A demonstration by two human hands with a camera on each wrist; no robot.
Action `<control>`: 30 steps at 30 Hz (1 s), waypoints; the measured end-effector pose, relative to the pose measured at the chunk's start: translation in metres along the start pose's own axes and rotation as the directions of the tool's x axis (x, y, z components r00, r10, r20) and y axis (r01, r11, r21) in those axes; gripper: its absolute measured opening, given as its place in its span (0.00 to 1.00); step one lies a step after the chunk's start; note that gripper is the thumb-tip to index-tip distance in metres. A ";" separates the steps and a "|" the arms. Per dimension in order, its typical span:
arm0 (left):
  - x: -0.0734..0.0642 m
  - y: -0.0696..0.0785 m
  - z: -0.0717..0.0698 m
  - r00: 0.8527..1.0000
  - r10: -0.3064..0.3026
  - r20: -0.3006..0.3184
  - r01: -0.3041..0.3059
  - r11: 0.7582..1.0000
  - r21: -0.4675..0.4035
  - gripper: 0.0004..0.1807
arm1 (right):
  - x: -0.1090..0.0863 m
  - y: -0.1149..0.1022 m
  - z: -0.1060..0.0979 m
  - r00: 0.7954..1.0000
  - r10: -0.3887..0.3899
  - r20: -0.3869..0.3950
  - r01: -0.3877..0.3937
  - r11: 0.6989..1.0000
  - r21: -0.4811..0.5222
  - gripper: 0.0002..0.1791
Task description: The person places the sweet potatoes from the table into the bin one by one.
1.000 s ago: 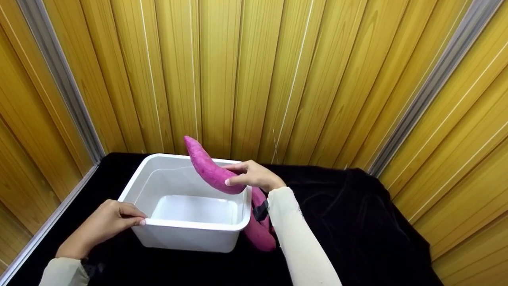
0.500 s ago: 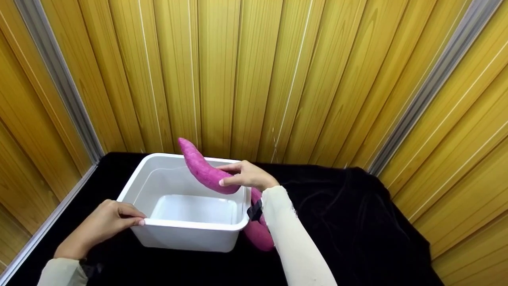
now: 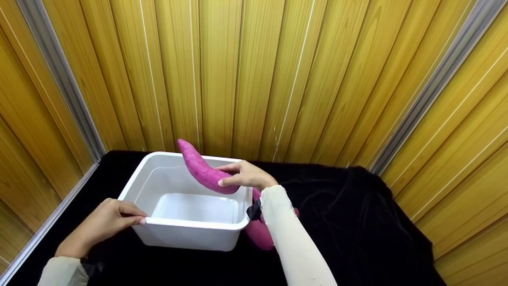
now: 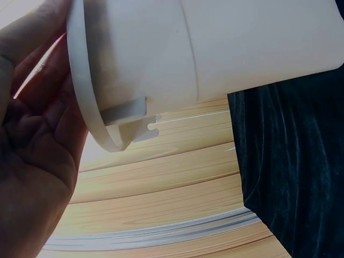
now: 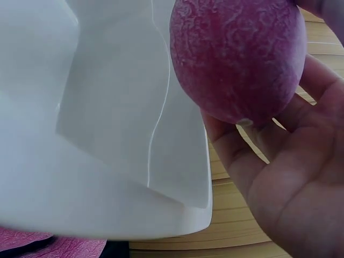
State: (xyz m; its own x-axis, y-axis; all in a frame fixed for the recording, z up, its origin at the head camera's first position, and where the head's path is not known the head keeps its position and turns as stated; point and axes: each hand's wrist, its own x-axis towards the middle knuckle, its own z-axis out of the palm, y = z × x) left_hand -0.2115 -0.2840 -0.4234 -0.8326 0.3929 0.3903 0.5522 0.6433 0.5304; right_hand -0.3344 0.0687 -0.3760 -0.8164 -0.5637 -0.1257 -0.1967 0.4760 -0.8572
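Note:
A pink-purple sweet potato point(image 3: 202, 171) is tilted above the white plastic tub point(image 3: 186, 225), its pointed end up and to the left. My right hand point(image 3: 248, 175) grips its lower right end between thumb and fingers. In the right wrist view the blunt end of the sweet potato point(image 5: 236, 59) shows close up, with fingers curled behind it. At the tub's front left corner my left hand point(image 3: 109, 220) pinches the rim. The left wrist view shows that hand point(image 4: 40, 134) at the rim, with the tub wall point(image 4: 145, 48) beside it. The tub's visible floor is bare.
More sweet potatoes point(image 3: 260, 235) lie against the tub's right side, partly hidden by the right sleeve. Black cloth point(image 3: 337, 238) covers the table. Wood-patterned panels point(image 3: 254, 79) stand behind and on both sides, with grey metal strips at the corners.
The right hand and its sweet potato have shifted slightly left over the tub, then nearly stopped. The left hand has stayed at the rim and the tub has hardly moved.

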 end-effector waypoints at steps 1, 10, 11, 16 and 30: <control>0.000 0.000 0.000 1.000 0.000 0.000 0.000 1.000 -0.003 0.04 | 0.000 0.000 0.000 1.000 -0.004 0.003 0.004 1.000 -0.003 0.28; -0.001 0.001 0.000 1.000 0.003 -0.004 -0.003 1.000 0.006 0.04 | 0.000 0.000 0.003 1.000 -0.004 0.018 0.003 1.000 0.022 0.28; -0.001 0.001 0.000 1.000 0.006 -0.006 -0.006 1.000 0.010 0.04 | 0.000 0.000 0.003 1.000 -0.003 0.018 0.003 1.000 0.026 0.28; -0.001 0.000 0.000 1.000 0.018 -0.011 -0.017 1.000 0.016 0.03 | -0.001 0.000 0.003 0.999 -0.004 0.043 0.003 1.000 0.017 0.28; -0.002 0.002 0.001 1.000 -0.011 -0.006 0.011 1.000 0.014 0.04 | -0.002 0.004 0.003 0.993 -0.004 0.115 0.004 1.000 0.004 0.24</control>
State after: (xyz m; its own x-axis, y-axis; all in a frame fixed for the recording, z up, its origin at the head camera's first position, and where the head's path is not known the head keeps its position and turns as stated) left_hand -0.2085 -0.2828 -0.4239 -0.8382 0.3824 0.3887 0.5425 0.6569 0.5236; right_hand -0.3316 0.0694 -0.3807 -0.7480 -0.6393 -0.1785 -0.1973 0.4709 -0.8598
